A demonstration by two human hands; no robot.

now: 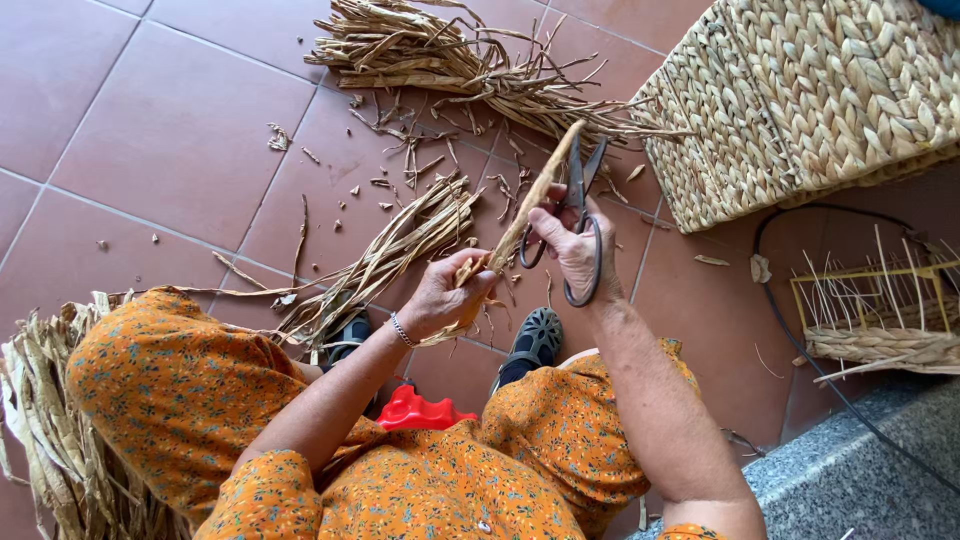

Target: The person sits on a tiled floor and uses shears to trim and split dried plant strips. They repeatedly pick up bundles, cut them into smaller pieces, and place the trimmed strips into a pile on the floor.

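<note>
Head view, dried stalk [530,205] between hands, scissors [580,235] right

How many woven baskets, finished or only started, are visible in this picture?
2. A large finished woven basket lies on the tiled floor at the upper right. An unfinished basket on a yellow wire frame sits at the right edge, partly cut off. Others may be out of view.

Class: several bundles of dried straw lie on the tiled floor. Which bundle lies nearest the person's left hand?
The loose bundle fanned across the tiles just beside the left hand. The top bundle lies farther off, beyond the scissors; another sits by the knee.
</note>
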